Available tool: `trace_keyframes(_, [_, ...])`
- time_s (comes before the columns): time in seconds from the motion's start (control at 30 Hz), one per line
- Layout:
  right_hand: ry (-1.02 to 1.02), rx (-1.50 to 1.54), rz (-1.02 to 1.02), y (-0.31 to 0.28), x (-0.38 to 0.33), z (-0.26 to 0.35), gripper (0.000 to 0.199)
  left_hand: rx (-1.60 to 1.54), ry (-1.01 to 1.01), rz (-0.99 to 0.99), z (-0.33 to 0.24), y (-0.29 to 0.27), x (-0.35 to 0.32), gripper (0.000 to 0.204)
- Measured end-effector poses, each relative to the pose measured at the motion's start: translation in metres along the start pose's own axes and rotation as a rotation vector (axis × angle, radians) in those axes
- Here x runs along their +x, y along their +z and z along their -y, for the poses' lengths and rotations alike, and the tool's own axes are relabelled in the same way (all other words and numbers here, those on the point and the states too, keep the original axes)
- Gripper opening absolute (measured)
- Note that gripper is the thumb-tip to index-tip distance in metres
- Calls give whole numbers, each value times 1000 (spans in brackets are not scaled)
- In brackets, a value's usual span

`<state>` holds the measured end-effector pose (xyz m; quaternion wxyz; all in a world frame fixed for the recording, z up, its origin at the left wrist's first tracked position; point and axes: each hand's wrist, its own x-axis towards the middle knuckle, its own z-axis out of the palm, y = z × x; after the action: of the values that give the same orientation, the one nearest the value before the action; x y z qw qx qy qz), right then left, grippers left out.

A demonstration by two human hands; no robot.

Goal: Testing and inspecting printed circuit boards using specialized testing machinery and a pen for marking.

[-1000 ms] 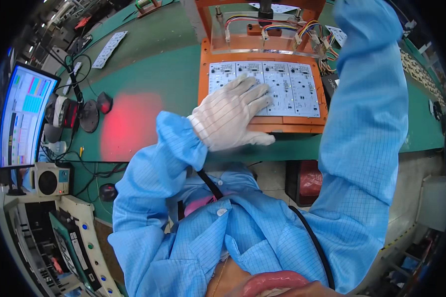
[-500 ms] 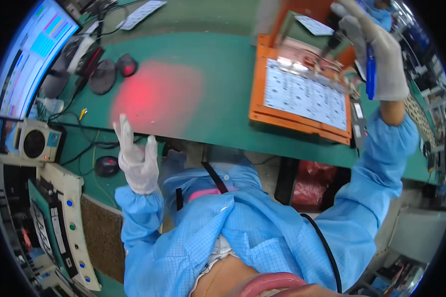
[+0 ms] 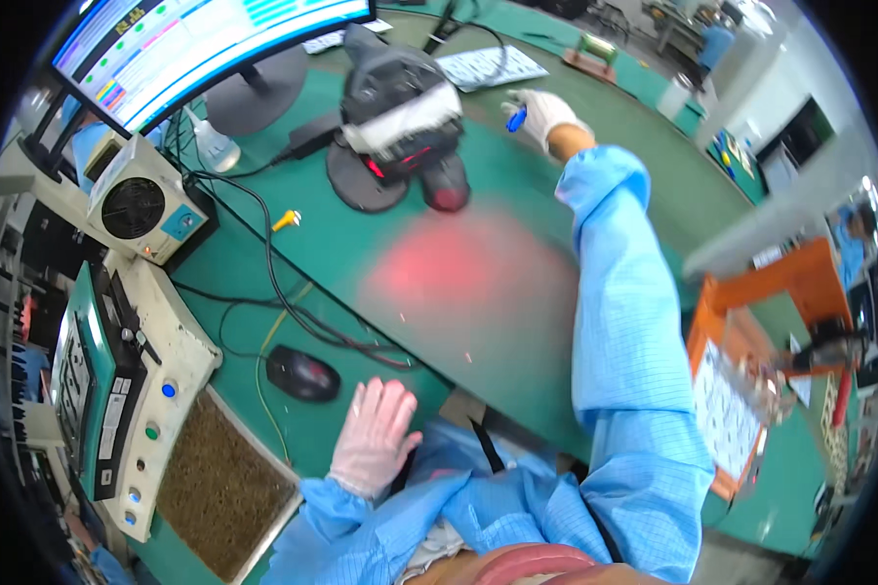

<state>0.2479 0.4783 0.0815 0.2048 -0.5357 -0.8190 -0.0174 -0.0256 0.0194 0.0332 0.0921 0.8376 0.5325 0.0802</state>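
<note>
My right hand (image 3: pixel 548 119), in a white glove, reaches to the far side of the green bench and closes around a blue pen (image 3: pixel 517 119), only one end of which shows. Close by lies a white panel with rows of dark marks (image 3: pixel 493 68), apart from the hand. My left hand (image 3: pixel 373 441), gloved too, is held near the bench's front edge with its fingers stretched out and nothing in them. Beside it rests a black computer mouse (image 3: pixel 303 373).
A black scanner on a stand (image 3: pixel 400 107) casts red light on the bench (image 3: pixel 517 341). Left are a monitor (image 3: pixel 215 44), a fan unit (image 3: pixel 137 207), cables and a machine with buttons (image 3: pixel 180 361). An orange fixture (image 3: pixel 722 317) holding a white panel (image 3: pixel 727 414) stands right.
My right hand has moved from beside the orange fixture to near the loose panel, still holding the pen. The view has swung left. My left hand remains open, now lower in view.
</note>
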Motion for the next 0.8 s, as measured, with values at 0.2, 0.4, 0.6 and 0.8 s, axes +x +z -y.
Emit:
trace_keyframes(0.2, [177,65,-337,82,72,38,41,-35,-51,23,7,-2,25,48])
trace_keyframes(0.4, [383,141,-24,95,114,9,60,-34,41,32,16,4,19,55])
trace_keyframes(0.6, [350,630,-1260,46,41,-93,30,119,79,-33,15,15,12,61])
trace_keyframes(0.8, [357,1019,-1747,-102,-69,5,33,166,34,-128,9,28,-5,61])
